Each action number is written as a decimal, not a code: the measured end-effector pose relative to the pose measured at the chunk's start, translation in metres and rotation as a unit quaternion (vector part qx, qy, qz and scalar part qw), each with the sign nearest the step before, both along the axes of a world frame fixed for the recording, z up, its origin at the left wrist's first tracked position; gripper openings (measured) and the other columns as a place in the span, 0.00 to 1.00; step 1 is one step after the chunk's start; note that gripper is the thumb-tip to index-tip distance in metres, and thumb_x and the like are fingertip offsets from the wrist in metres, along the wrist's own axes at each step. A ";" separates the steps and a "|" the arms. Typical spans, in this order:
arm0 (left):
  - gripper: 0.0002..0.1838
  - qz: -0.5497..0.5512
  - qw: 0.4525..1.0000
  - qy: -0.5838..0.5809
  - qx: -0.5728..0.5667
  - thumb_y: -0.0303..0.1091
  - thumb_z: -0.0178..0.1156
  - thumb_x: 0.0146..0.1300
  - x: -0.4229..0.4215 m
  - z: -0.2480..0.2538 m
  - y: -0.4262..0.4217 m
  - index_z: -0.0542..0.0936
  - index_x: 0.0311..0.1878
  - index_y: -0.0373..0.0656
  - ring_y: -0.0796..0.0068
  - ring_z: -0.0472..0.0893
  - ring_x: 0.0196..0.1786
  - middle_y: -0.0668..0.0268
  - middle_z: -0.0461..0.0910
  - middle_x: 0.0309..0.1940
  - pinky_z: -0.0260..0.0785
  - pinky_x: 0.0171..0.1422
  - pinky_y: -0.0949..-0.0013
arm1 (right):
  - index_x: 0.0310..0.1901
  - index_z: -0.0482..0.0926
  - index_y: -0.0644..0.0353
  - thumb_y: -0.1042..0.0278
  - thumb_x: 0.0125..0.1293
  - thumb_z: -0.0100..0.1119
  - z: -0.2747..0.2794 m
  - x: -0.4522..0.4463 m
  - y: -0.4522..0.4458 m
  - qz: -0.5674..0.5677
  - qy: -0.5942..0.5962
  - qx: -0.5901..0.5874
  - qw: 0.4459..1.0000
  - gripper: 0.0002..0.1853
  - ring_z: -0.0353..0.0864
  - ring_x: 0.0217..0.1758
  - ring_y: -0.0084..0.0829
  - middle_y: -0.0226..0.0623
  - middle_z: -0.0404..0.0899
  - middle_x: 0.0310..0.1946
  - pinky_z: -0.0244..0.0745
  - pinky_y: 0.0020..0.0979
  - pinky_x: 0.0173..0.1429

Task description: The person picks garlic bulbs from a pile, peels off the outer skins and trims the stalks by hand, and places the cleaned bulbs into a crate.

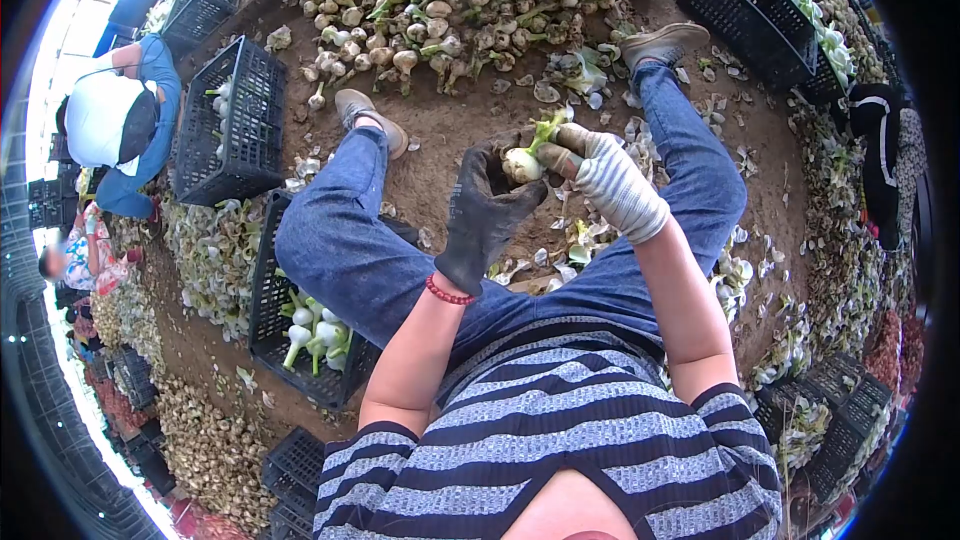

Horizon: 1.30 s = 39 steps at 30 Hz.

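A whitish bulb with a short green stem, like an onion or garlic, is held in front of me between my knees. My left hand, in a dark glove with a red bead bracelet at the wrist, is closed around its left side. From the right, my right hand, in a pale striped glove with dirty fingertips, pinches the bulb near the base of the stem. Beside my left thigh a black crate holds several clean white bulbs with green stems.
A large heap of unpeeled bulbs lies beyond my feet. Black crates stand to the left and right. Peeled skins litter the soil. Another person sits at the far left.
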<state>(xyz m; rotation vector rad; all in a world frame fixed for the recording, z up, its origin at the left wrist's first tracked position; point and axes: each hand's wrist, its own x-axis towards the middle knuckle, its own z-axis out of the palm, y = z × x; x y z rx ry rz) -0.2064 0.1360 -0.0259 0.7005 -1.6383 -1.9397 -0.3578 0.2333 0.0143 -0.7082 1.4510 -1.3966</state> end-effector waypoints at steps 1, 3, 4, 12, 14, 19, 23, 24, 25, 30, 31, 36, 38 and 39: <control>0.26 -0.009 1.000 0.003 0.021 0.24 0.68 0.62 0.001 -0.004 -0.002 0.70 0.62 0.36 0.74 0.82 0.52 0.59 0.80 0.53 0.79 0.57 0.69 | 0.56 0.82 0.64 0.61 0.73 0.62 0.002 0.000 0.000 0.005 0.053 0.029 0.998 0.18 0.75 0.37 0.16 0.24 0.82 0.38 0.73 0.25 0.44; 0.22 -0.019 0.999 0.004 0.044 0.30 0.65 0.67 0.002 0.001 -0.003 0.71 0.61 0.36 0.73 0.83 0.50 0.59 0.80 0.52 0.80 0.55 0.68 | 0.56 0.83 0.63 0.62 0.72 0.62 0.006 0.000 0.001 0.010 0.104 0.060 0.993 0.17 0.74 0.36 0.15 0.24 0.81 0.36 0.73 0.25 0.43; 0.20 -0.062 0.976 0.092 0.188 0.37 0.58 0.71 0.003 0.005 -0.004 0.71 0.61 0.36 0.71 0.84 0.48 0.59 0.81 0.51 0.81 0.52 0.68 | 0.55 0.83 0.63 0.62 0.72 0.63 0.006 -0.001 0.002 0.007 0.087 0.068 0.994 0.16 0.73 0.34 0.14 0.22 0.80 0.34 0.72 0.24 0.41; 0.21 -0.096 0.906 0.186 0.367 0.46 0.40 0.80 -0.006 -0.011 -0.023 0.74 0.60 0.43 0.68 0.84 0.47 0.61 0.81 0.50 0.81 0.48 0.62 | 0.54 0.84 0.66 0.59 0.71 0.65 0.001 0.002 0.009 0.006 -0.012 0.034 0.999 0.19 0.76 0.37 0.11 0.23 0.83 0.36 0.72 0.19 0.43; 0.20 -0.116 0.916 0.164 0.347 0.47 0.42 0.80 -0.005 -0.007 -0.022 0.74 0.60 0.45 0.68 0.83 0.51 0.62 0.81 0.52 0.80 0.51 0.62 | 0.55 0.83 0.65 0.56 0.72 0.63 -0.005 -0.001 0.013 -0.003 0.019 0.052 0.998 0.20 0.76 0.40 0.12 0.24 0.84 0.38 0.73 0.21 0.47; 0.23 -0.104 0.925 0.162 0.327 0.49 0.47 0.79 -0.002 -0.003 -0.014 0.73 0.65 0.41 0.64 0.82 0.54 0.60 0.80 0.55 0.77 0.56 0.59 | 0.53 0.82 0.65 0.49 0.75 0.57 -0.001 -0.003 0.021 0.017 0.020 0.016 1.000 0.23 0.76 0.42 0.13 0.24 0.82 0.38 0.74 0.22 0.49; 0.26 -0.118 0.914 0.189 0.338 0.48 0.51 0.78 -0.008 -0.006 -0.014 0.69 0.69 0.40 0.61 0.82 0.57 0.58 0.79 0.58 0.77 0.58 0.57 | 0.53 0.81 0.65 0.56 0.76 0.58 -0.012 -0.005 0.021 0.016 0.055 0.003 0.998 0.18 0.76 0.41 0.17 0.28 0.81 0.40 0.74 0.25 0.48; 0.24 -0.121 0.936 0.168 0.284 0.46 0.53 0.77 -0.010 -0.002 -0.015 0.70 0.67 0.41 0.66 0.83 0.54 0.60 0.80 0.55 0.78 0.55 0.61 | 0.54 0.81 0.66 0.59 0.76 0.59 -0.013 -0.003 0.020 0.007 0.091 0.014 0.996 0.17 0.77 0.42 0.21 0.32 0.82 0.43 0.74 0.27 0.50; 0.22 -0.125 0.955 0.146 0.228 0.44 0.56 0.76 -0.012 0.000 -0.015 0.71 0.65 0.42 0.70 0.84 0.51 0.62 0.81 0.52 0.79 0.53 0.64 | 0.52 0.80 0.67 0.63 0.75 0.59 -0.011 -0.002 0.018 0.018 0.125 0.021 0.992 0.15 0.78 0.43 0.25 0.34 0.82 0.43 0.75 0.28 0.50; 0.21 -0.054 0.945 0.139 0.290 0.35 0.59 0.72 -0.003 -0.004 -0.033 0.71 0.65 0.41 0.71 0.84 0.50 0.62 0.81 0.50 0.79 0.53 0.65 | 0.48 0.82 0.65 0.56 0.76 0.57 -0.004 -0.014 0.027 0.048 -0.016 0.052 0.997 0.17 0.79 0.42 0.21 0.32 0.82 0.40 0.74 0.26 0.47; 0.21 -0.019 0.927 0.161 0.337 0.31 0.60 0.71 0.002 -0.009 -0.039 0.71 0.64 0.41 0.72 0.83 0.50 0.62 0.81 0.50 0.78 0.54 0.65 | 0.49 0.82 0.64 0.53 0.76 0.55 -0.026 -0.015 0.031 0.020 -0.085 0.020 0.996 0.19 0.78 0.39 0.19 0.30 0.82 0.36 0.74 0.25 0.45; 0.22 0.031 0.962 0.131 0.238 0.24 0.61 0.66 0.002 -0.011 -0.038 0.70 0.63 0.40 0.72 0.82 0.49 0.62 0.79 0.50 0.78 0.56 0.65 | 0.64 0.76 0.62 0.55 0.72 0.59 -0.129 -0.015 0.039 0.026 0.544 0.179 0.820 0.25 0.78 0.62 0.51 0.55 0.80 0.54 0.74 0.41 0.65; 0.26 0.082 0.995 0.004 0.055 0.21 0.64 0.62 0.004 -0.010 -0.027 0.67 0.62 0.40 0.73 0.81 0.50 0.61 0.78 0.51 0.76 0.58 0.66 | 0.67 0.73 0.65 0.51 0.71 0.62 -0.119 -0.016 0.019 -0.023 0.261 0.122 0.957 0.31 0.78 0.44 0.29 0.37 0.83 0.44 0.74 0.31 0.53; 0.31 0.084 0.996 -0.014 0.028 0.18 0.68 0.58 0.003 -0.013 -0.024 0.65 0.62 0.40 0.72 0.80 0.54 0.59 0.76 0.55 0.75 0.61 0.67 | 0.65 0.74 0.65 0.51 0.72 0.62 -0.073 -0.005 0.013 -0.017 0.108 0.063 0.992 0.29 0.79 0.50 0.28 0.38 0.82 0.48 0.75 0.31 0.57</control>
